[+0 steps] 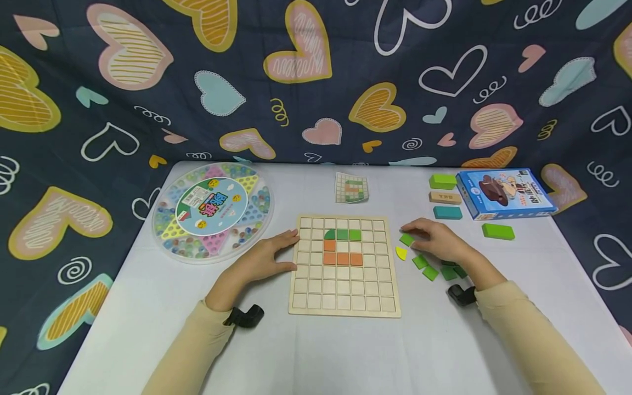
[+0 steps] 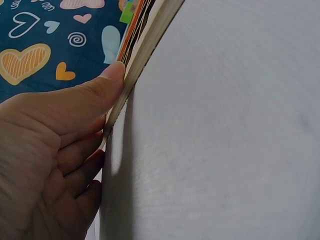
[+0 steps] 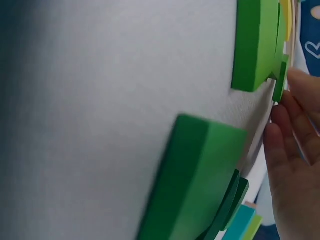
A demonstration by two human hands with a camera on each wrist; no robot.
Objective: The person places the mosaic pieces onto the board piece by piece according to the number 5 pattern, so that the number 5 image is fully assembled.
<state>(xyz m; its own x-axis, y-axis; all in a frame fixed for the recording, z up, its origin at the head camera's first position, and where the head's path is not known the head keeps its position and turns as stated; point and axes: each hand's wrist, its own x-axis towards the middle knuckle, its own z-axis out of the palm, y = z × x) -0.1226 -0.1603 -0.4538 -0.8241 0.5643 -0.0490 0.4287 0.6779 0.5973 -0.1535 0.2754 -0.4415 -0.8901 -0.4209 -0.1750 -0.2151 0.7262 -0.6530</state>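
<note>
A wooden grid board [image 1: 344, 303] lies flat mid-table. Its cells hold a dark green rounded piece [image 1: 330, 235], two green squares [image 1: 354, 235] and several orange squares [image 1: 343, 258]. My left hand [image 1: 261, 258] rests at the board's left edge, thumb and fingertips spread along it; the left wrist view shows the thumb [image 2: 112, 75] against that edge. Right of the board, my right hand [image 1: 438, 239] pinches a green square tile [image 1: 407, 239] between thumb and fingers. Below it lie a yellow quarter-round piece [image 1: 401, 253], loose green tiles [image 1: 430, 272] and darker green pieces [image 1: 449, 272] partly under the wrist.
A small pattern card [image 1: 351, 187] lies behind the board. At the left is a round marble game box [image 1: 212, 208]. Back right, a blue box [image 1: 506, 193] stands near a teal block [image 1: 447, 213], a wooden block [image 1: 445, 197] and green blocks [image 1: 498, 231].
</note>
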